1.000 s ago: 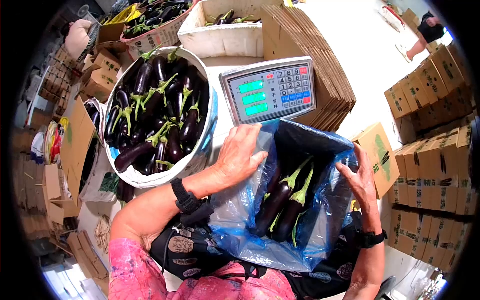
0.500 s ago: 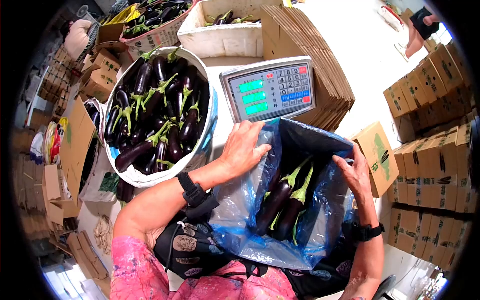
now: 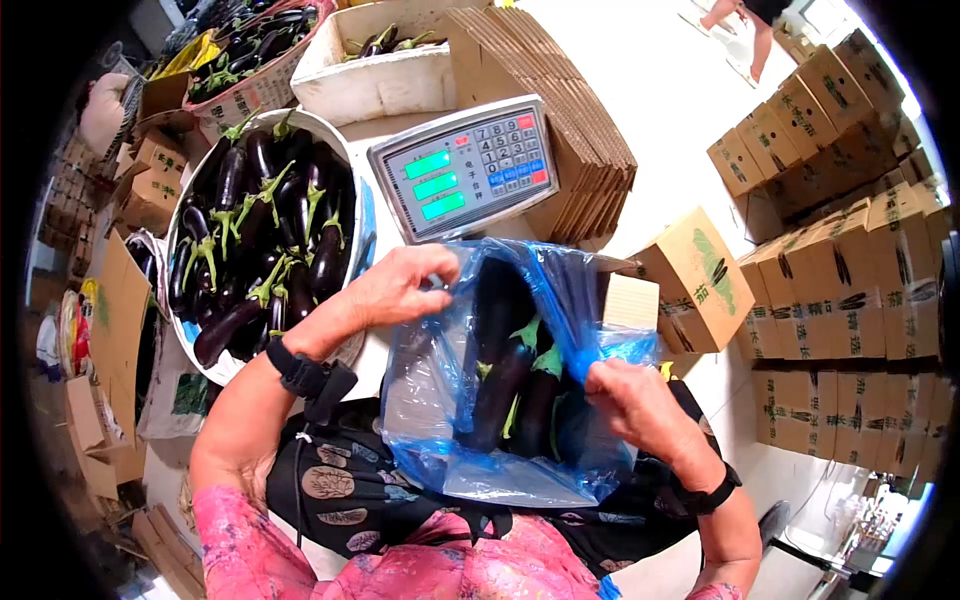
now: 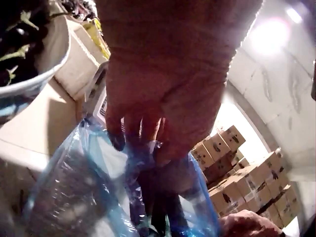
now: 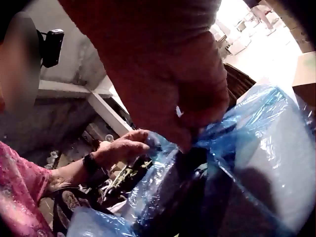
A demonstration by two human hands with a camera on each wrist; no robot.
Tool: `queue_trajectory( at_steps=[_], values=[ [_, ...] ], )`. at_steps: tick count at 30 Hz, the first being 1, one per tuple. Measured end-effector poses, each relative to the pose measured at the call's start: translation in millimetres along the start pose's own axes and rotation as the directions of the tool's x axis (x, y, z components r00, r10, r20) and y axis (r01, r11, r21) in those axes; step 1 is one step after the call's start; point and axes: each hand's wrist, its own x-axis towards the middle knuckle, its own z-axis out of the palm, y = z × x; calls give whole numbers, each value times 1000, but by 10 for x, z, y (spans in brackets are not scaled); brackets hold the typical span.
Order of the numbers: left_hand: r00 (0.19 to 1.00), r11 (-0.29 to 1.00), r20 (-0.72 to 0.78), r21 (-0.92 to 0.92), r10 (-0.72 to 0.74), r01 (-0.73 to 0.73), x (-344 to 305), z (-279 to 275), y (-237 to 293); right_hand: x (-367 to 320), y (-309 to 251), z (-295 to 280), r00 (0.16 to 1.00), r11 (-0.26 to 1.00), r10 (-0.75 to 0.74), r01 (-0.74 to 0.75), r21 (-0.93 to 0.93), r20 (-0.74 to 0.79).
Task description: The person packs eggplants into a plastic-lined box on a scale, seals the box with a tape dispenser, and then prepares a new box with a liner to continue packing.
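A blue plastic bag lines an open box in front of the person's lap. Inside it, eggplants lie with their green stems toward the scale. My left hand pinches the bag's upper left edge between thumb and curled fingers. At the bag's right side, my right hand grips a bunched fold of the film, which stretches across part of the opening. The right wrist view also has this right hand with its fingers curled into the blue film. A pale corner of the box shows beyond that hand.
A white tub full of eggplants stands at the left. Behind the bag are a digital scale, flattened cartons and a white foam box. A printed carton and stacked boxes are at the right.
My right hand has pulled the bag's right edge inward and toward the body, uncovering a box corner. My left fingers have curled tighter on the left edge. The head view has shifted right.
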Motion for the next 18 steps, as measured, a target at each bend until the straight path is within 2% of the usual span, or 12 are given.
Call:
queue_trajectory(
  at_steps=[1,4,5,6,8,9,10,12,13,14,16,18],
  values=[
    [992,996,87,22,-93,92,-21,-37,22,9,21,-2,998,1000,-1,2,24,-56],
    [939,907,5,-255,-345,334,145,-230,149,237,-21,-232,954,985,120,-80,155,-275],
    [941,891,-25,-331,-337,310,207,-279,155,367,-3,-259,905,992,94,-52,111,-414],
    [939,912,-42,-260,-340,318,237,-264,137,487,32,-254,883,968,233,-173,180,-407],
    [936,936,-84,-118,-342,332,298,-119,-4,763,56,-217,840,789,501,-345,508,-207],
    [940,941,-21,-12,-339,339,291,-41,-65,925,153,-102,859,781,489,-353,516,-151],
    [957,953,-54,84,-286,290,279,61,-15,1084,224,23,874,769,476,-364,525,-92],
    [928,924,44,130,-369,361,290,96,89,1358,74,237,961,744,151,44,666,-233],
    [938,939,58,42,-343,341,248,112,82,1463,-109,303,944,815,20,174,553,-328],
    [929,928,46,87,-367,362,197,100,48,1552,-284,359,907,857,-121,301,418,-404],
    [911,897,5,177,-413,406,58,-10,-31,1619,-475,569,964,951,-166,212,225,-207],
    [876,869,-90,113,-473,481,-110,-147,-46,1464,-523,649,948,935,-291,311,172,-133]
  ],
)
